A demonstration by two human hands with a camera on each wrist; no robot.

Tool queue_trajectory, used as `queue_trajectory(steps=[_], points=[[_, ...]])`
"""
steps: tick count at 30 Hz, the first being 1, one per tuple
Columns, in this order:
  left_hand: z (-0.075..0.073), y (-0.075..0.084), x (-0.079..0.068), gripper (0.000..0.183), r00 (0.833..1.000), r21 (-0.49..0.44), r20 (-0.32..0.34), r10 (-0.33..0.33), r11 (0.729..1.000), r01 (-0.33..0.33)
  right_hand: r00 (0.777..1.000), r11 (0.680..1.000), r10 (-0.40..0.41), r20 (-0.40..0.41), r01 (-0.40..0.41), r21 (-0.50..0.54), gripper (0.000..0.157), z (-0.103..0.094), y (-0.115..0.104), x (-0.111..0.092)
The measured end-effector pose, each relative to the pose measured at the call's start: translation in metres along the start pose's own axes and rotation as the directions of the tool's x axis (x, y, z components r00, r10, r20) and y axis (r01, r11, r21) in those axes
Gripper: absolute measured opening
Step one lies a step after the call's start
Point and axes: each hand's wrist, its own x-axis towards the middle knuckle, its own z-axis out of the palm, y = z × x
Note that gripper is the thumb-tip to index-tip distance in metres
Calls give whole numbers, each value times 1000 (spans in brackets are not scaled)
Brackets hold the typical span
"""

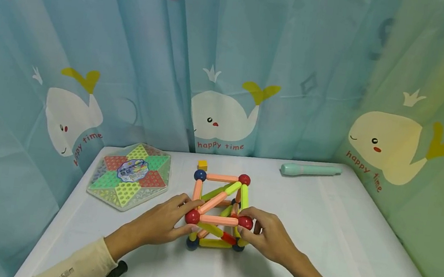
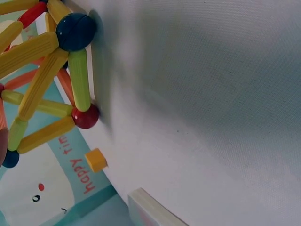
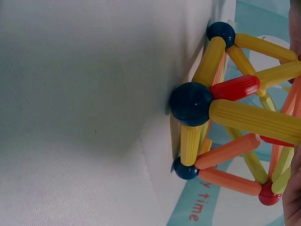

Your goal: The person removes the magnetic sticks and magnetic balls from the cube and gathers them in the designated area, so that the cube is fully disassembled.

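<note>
A cube-like frame of magnetic sticks and balls (image 1: 217, 220) stands on the white table, with orange, yellow, lime and red rods joined by red and dark blue balls. My left hand (image 1: 165, 221) holds its upper front left corner, thumb and fingers about a red ball (image 1: 192, 217). At the opposite front corner, my right hand (image 1: 272, 235) pinches another red ball (image 1: 245, 223). In the left wrist view, a dark blue ball (image 2: 76, 32) marks a lower corner. The right wrist view shows a dark blue ball (image 3: 191, 104) close up; the hands there are mostly cut off.
Behind the frame sits a small yellow block (image 1: 202, 165). A hexagonal board-game box with a star pattern (image 1: 155, 162) lies at the back left. Toward the back right is a mint-green pen-shaped tool (image 1: 310, 170). Curtains with whale prints (image 1: 224, 118) surround the table's far sides.
</note>
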Motion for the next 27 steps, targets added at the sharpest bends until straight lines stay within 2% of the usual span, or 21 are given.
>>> queue_trajectory(steps=[8, 15, 22, 27], points=[[-1, 1, 0, 62, 1000, -11, 5, -8, 1000, 8, 1000, 999, -16, 3, 16, 42, 19, -2, 1, -1], [-2, 1, -1, 64, 1000, -18, 9, -12, 1000, 12, 999, 998, -1, 35, -1, 55, 21, -5, 0, -1], [-1, 1, -1, 64, 1000, -9, -17, 13, 1000, -13, 998, 999, 18, 52, -19, 28, 20, -5, -2, -1], [-2, 1, -1, 64, 1000, -12, -13, 12, 1000, -13, 999, 1000, 11, 53, -11, -2, 21, -5, -3, 0]])
